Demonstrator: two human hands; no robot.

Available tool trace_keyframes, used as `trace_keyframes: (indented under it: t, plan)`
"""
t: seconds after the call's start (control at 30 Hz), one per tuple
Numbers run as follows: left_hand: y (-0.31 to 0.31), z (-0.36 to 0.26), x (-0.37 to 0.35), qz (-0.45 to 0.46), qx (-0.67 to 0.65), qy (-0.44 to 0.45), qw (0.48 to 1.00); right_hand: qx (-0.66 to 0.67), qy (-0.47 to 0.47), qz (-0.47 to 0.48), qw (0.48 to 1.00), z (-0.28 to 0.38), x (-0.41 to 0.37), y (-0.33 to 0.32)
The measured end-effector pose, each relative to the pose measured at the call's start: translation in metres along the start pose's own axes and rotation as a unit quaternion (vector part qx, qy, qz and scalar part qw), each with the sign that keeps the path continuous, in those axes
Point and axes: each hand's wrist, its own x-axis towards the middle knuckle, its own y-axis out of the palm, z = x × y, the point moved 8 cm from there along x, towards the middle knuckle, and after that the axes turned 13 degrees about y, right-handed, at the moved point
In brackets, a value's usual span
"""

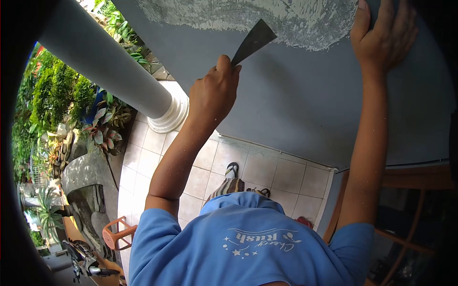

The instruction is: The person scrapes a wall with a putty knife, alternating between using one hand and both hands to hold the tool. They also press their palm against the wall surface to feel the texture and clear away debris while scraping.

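Note:
My left hand [213,95] is closed around the handle of a putty knife [254,42], its dark flat blade angled up and to the right. The blade's wide end overlaps the lower edge of a rough whitish patch [305,21] on the grey wall [286,90]. Fingers hide most of the handle. At the upper right, my right hand [385,35] lies with fingers stretched out against the wall, beside the patch's right end. Small pale specks dot both forearms.
A white round column [114,62] stands at the left on the tiled floor [200,183]. Beyond it are plants [57,86] and rocks. An orange plastic stool [117,233] is at the lower left. A wood-framed window [410,205] sits at the lower right.

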Motion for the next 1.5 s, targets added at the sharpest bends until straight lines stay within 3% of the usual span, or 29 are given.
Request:
trace_keyframes:
  t: [0.13, 0.33, 0.5, 0.77, 0.97, 1.17, 1.33, 1.5]
  plan:
    - [0.005, 0.011, -0.003, 0.008, 0.007, -0.031, 0.999, -0.051, -0.041, -0.050, 0.997, -0.021, -0.010, 0.017]
    - [0.015, 0.000, -0.011, -0.001, -0.056, -0.021, 0.998, -0.008, -0.005, -0.008, 1.000, -0.003, -0.002, 0.002]
    - [0.011, 0.008, -0.016, -0.052, -0.239, -0.029, 0.969, 0.064, 0.003, -0.060, 0.996, -0.009, -0.003, 0.011]
    - [0.050, -0.005, -0.030, -0.065, -0.356, -0.124, 0.924, 0.048, 0.005, -0.057, 0.997, -0.012, -0.004, 0.011]
    - [0.011, -0.032, 0.034, -0.143, -0.361, -0.009, 0.922, 0.068, -0.028, -0.072, 0.995, -0.008, -0.005, 0.008]
    - [0.049, -0.023, -0.023, -0.089, -0.334, -0.101, 0.933, 0.064, -0.011, -0.054, 0.996, -0.010, -0.002, 0.009]
    - [0.035, -0.032, 0.004, -0.105, -0.311, -0.072, 0.942, -0.051, -0.062, -0.050, 0.995, -0.026, -0.009, 0.019]
    - [0.033, -0.036, -0.005, -0.084, -0.303, -0.080, 0.946, -0.048, -0.057, -0.045, 0.996, -0.028, -0.010, 0.021]
